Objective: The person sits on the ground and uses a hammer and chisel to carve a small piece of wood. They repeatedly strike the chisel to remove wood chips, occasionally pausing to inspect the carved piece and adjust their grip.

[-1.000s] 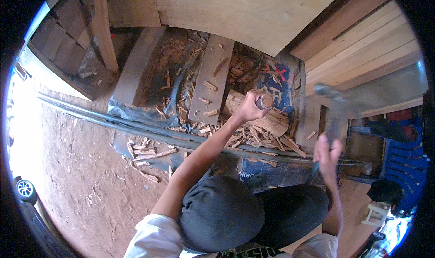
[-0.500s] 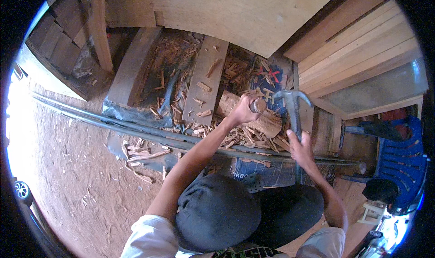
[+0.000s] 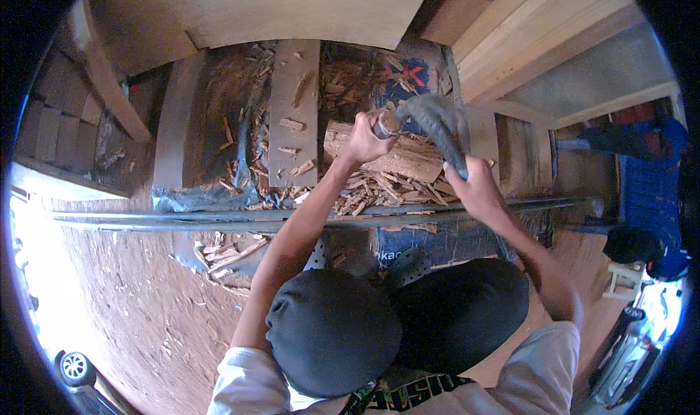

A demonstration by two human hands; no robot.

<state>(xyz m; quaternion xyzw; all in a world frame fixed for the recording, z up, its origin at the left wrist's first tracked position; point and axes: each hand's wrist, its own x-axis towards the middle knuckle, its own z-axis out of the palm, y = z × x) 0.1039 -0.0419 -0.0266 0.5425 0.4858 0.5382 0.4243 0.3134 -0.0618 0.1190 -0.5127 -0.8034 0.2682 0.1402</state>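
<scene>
My left hand (image 3: pixel 366 141) is wrapped round a thick chisel handle (image 3: pixel 386 125) with a worn round end facing up; its blade is hidden below the fist. My right hand (image 3: pixel 477 187) grips a claw hammer (image 3: pixel 445 141) by its dark handle. The hammer's head, blurred by motion, is at the butt of the chisel handle; whether they touch I cannot tell. Under both hands lies a chunky piece of wood (image 3: pixel 419 160) with a rough, carved surface. Split wood chips (image 3: pixel 390 190) are heaped along its near side.
A plank (image 3: pixel 294 138) lies left of the wood piece. Long pipes (image 3: pixel 197 220) run crosswise in front of my knees. A plywood sheet (image 3: pixel 306 14) overhangs the far side, and stacked boards (image 3: pixel 532 36) stand at right. A blue plastic chair (image 3: pixel 649 196) is far right.
The hammer head has swung left and down to the end of the chisel handle. My left hand keeps its hold. The whole view has turned and shifted slightly.
</scene>
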